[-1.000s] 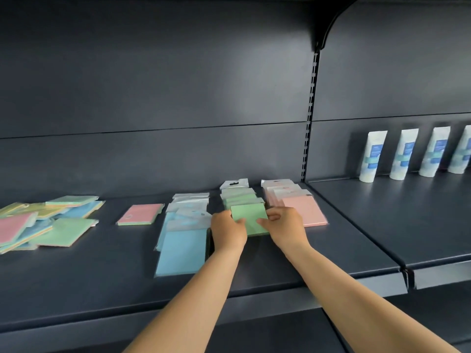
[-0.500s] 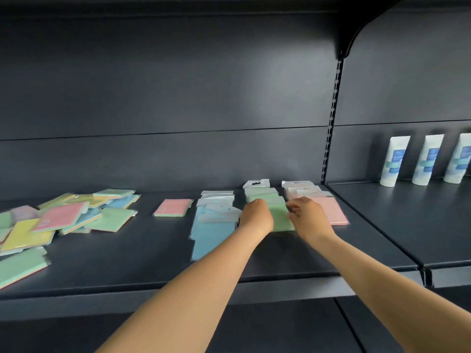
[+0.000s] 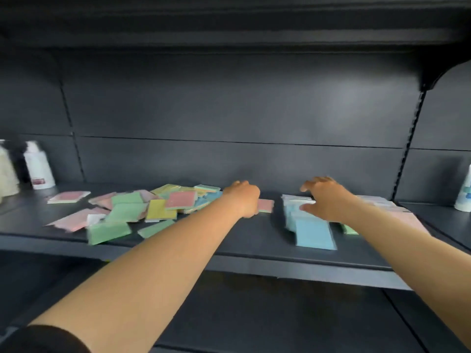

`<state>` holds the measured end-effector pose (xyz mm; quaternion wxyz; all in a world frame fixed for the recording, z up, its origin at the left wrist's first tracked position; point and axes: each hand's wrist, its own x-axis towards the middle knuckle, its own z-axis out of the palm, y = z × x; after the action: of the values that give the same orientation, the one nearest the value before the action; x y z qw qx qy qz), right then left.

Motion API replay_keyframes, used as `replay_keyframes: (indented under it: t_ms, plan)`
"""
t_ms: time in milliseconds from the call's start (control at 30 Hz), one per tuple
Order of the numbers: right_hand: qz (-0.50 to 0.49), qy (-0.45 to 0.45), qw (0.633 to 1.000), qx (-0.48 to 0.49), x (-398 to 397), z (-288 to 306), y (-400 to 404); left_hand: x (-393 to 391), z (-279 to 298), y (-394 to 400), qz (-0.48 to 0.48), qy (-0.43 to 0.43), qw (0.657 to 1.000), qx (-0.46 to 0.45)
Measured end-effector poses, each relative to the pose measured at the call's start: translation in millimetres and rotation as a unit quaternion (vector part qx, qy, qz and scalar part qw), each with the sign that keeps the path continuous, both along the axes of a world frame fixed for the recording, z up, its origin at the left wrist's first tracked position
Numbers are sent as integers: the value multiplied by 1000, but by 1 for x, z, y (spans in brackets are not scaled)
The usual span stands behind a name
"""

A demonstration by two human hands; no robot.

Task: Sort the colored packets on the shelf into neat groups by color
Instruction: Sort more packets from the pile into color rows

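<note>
— Where are the packets?
— A loose mixed pile (image 3: pixel 142 207) lies left on the shelf (image 3: pixel 229 240). On the right, blue stack (image 3: pixel 309 225), then green (image 3: pixel 349 229) and pink (image 3: pixel 405 217) under the right arm.
— The hands?
— Left hand (image 3: pixel 243 200) is by a lone pink packet (image 3: pixel 265 205), fingers curled; whether it grips it, I cannot tell. Right hand (image 3: pixel 325 201) hovers spread over the blue stack's far end, holding nothing.
— Else?
— White bottles far left (image 3: pixel 38 169), one at the right edge (image 3: pixel 464 194).
</note>
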<state>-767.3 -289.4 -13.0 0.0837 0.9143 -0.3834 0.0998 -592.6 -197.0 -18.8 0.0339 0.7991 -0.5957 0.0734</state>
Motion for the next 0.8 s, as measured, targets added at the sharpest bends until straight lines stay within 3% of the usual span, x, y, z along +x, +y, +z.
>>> replay_keyframes:
  t_ms: [433,633,800]
  plan:
    - [89,-46,994,46,200,-20,193,231,-9,244,126,5,992,15]
    - [85,-28,994,69,254,-21,213,307,-19,279,166,82,983,14]
    - [62,-50,990,120,303,-27,197,354,-25,266,146,158,976,-27]
